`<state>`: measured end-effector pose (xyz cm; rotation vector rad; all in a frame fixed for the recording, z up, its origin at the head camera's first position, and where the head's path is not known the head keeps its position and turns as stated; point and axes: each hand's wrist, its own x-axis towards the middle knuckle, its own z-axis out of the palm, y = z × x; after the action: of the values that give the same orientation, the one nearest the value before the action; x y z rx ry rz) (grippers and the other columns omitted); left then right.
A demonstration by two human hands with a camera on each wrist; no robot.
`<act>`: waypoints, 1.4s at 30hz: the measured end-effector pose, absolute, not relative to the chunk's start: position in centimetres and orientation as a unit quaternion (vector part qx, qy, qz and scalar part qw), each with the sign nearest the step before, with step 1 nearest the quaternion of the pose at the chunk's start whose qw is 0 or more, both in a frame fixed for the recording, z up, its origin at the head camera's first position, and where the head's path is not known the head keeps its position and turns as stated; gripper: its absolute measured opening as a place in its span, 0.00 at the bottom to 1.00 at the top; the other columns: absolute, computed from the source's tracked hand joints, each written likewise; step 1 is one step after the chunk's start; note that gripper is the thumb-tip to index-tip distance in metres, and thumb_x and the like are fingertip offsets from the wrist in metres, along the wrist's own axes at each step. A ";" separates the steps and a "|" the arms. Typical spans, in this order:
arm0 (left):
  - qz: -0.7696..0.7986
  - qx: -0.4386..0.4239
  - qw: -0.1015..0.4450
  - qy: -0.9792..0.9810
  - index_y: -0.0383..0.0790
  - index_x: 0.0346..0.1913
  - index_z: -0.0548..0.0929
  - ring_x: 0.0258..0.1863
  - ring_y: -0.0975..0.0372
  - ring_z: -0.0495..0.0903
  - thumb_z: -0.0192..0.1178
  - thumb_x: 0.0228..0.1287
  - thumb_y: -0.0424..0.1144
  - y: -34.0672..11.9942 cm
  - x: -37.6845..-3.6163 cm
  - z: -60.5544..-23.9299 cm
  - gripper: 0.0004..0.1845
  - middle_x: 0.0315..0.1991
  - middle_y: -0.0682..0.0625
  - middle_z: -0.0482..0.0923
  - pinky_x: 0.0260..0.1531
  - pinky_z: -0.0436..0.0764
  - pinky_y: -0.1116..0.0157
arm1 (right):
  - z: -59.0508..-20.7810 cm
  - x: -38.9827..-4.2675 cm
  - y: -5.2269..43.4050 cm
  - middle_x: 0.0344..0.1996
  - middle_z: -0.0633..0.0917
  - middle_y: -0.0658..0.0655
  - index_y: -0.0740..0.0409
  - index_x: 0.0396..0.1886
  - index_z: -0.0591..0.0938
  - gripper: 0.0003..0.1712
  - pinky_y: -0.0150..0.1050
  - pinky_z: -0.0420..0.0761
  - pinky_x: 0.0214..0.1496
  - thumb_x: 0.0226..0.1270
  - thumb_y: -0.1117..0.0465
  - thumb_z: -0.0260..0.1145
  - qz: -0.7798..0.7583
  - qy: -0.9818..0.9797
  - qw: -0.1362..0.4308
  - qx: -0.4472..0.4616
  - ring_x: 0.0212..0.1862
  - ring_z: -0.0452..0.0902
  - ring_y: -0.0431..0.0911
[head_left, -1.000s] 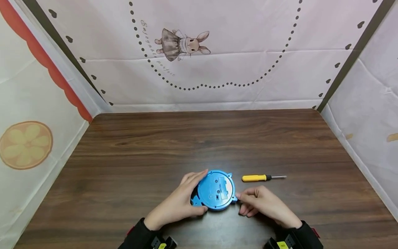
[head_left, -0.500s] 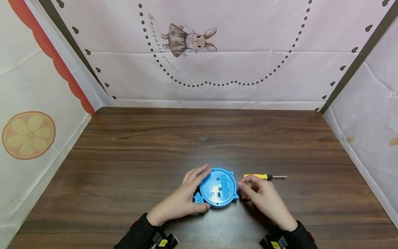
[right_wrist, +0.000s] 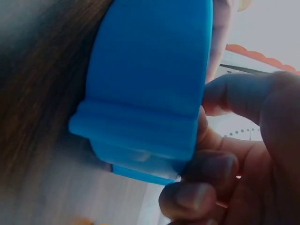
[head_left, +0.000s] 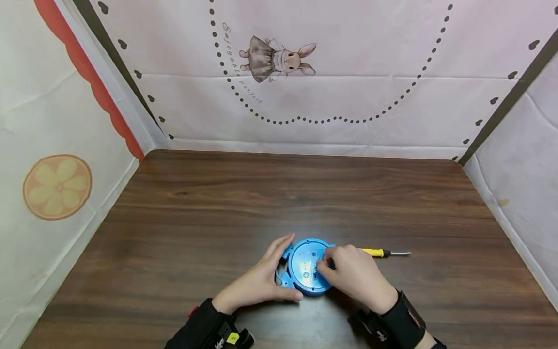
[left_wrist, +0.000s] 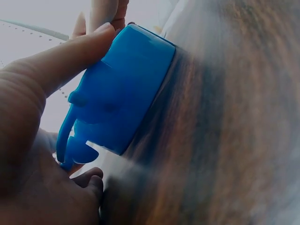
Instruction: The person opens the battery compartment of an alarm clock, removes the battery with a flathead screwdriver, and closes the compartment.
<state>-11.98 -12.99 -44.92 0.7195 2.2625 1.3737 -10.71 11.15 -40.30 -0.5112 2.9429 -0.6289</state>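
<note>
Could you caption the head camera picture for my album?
Two hands grip a round blue device on a wooden table.

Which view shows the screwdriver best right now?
The head view. The screwdriver lies on the table just beyond the right hand, yellow handle partly hidden, shaft pointing right. The two wrist views show none of it clearly; both are filled by the blue case and fingers.
</note>
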 end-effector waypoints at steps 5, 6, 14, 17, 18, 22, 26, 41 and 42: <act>0.492 0.246 0.201 0.810 0.54 0.82 0.46 0.76 0.55 0.52 0.76 0.55 0.54 -13.0 -11.9 -44.7 0.60 0.77 0.54 0.47 0.69 0.59 0.45 | -40.1 -10.7 10.0 0.09 0.54 0.43 0.46 0.08 0.61 0.28 0.34 0.50 0.20 0.64 0.57 0.63 -0.168 0.969 0.031 -0.177 0.14 0.49 0.38; 0.491 0.246 0.201 0.811 0.54 0.82 0.46 0.76 0.56 0.52 0.76 0.55 0.55 -13.0 -11.9 -44.7 0.60 0.77 0.54 0.48 0.69 0.60 0.45 | -40.1 -10.8 9.8 0.09 0.54 0.43 0.46 0.07 0.60 0.29 0.33 0.50 0.21 0.64 0.58 0.63 -0.165 0.970 0.027 -0.178 0.14 0.49 0.38; 0.484 0.249 0.194 0.816 0.55 0.82 0.47 0.75 0.58 0.54 0.76 0.54 0.56 -13.0 -11.9 -45.0 0.60 0.76 0.55 0.49 0.69 0.61 0.46 | -40.5 -11.0 9.2 0.10 0.54 0.44 0.46 0.07 0.60 0.30 0.34 0.52 0.22 0.64 0.58 0.65 -0.171 0.969 0.031 -0.174 0.15 0.50 0.39; 0.481 0.249 0.194 0.818 0.54 0.82 0.47 0.75 0.57 0.54 0.76 0.54 0.56 -13.1 -11.9 -44.9 0.60 0.76 0.54 0.49 0.68 0.61 0.45 | -40.6 -11.0 9.2 0.10 0.54 0.44 0.46 0.08 0.60 0.29 0.34 0.52 0.22 0.65 0.58 0.64 -0.163 0.968 0.024 -0.187 0.16 0.50 0.39; 0.481 0.248 0.194 0.818 0.54 0.82 0.47 0.75 0.56 0.54 0.76 0.54 0.56 -13.1 -11.9 -44.9 0.60 0.77 0.54 0.49 0.68 0.61 0.45 | -40.7 -11.1 9.3 0.11 0.54 0.44 0.46 0.08 0.60 0.29 0.34 0.52 0.23 0.66 0.58 0.64 -0.164 0.967 0.024 -0.192 0.16 0.50 0.39; 0.479 0.247 0.194 0.820 0.54 0.82 0.47 0.75 0.57 0.55 0.76 0.54 0.57 -13.1 -11.9 -45.0 0.60 0.77 0.54 0.49 0.68 0.62 0.46 | -40.6 -11.1 10.0 0.11 0.55 0.44 0.46 0.10 0.61 0.27 0.33 0.53 0.23 0.67 0.59 0.62 -0.212 0.957 0.045 -0.194 0.16 0.50 0.38; 0.479 0.247 0.193 0.820 0.55 0.82 0.46 0.74 0.57 0.55 0.76 0.54 0.57 -13.0 -11.9 -45.0 0.60 0.76 0.54 0.50 0.68 0.62 0.46 | -40.6 -11.1 11.1 0.12 0.55 0.44 0.47 0.12 0.62 0.26 0.31 0.53 0.24 0.69 0.62 0.61 -0.289 0.936 0.077 -0.186 0.16 0.50 0.37; 0.486 0.246 0.193 0.816 0.54 0.82 0.46 0.75 0.56 0.54 0.76 0.55 0.55 -12.8 -11.8 -45.2 0.60 0.76 0.54 0.50 0.68 0.62 0.46 | -41.0 -10.7 11.6 0.10 0.58 0.44 0.48 0.13 0.66 0.28 0.31 0.56 0.21 0.74 0.51 0.64 -0.294 0.940 0.060 -0.162 0.13 0.55 0.37; 0.487 0.245 0.193 0.815 0.55 0.82 0.46 0.75 0.56 0.54 0.76 0.55 0.55 -12.7 -11.8 -45.2 0.60 0.76 0.54 0.50 0.68 0.61 0.46 | -41.0 -10.7 11.6 0.10 0.59 0.43 0.48 0.14 0.67 0.27 0.31 0.56 0.21 0.73 0.50 0.66 -0.288 0.942 0.057 -0.166 0.13 0.55 0.37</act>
<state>-11.79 -12.75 -45.19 0.6885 2.2875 1.3669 -10.67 11.57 -40.98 -0.5028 2.8551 -0.8728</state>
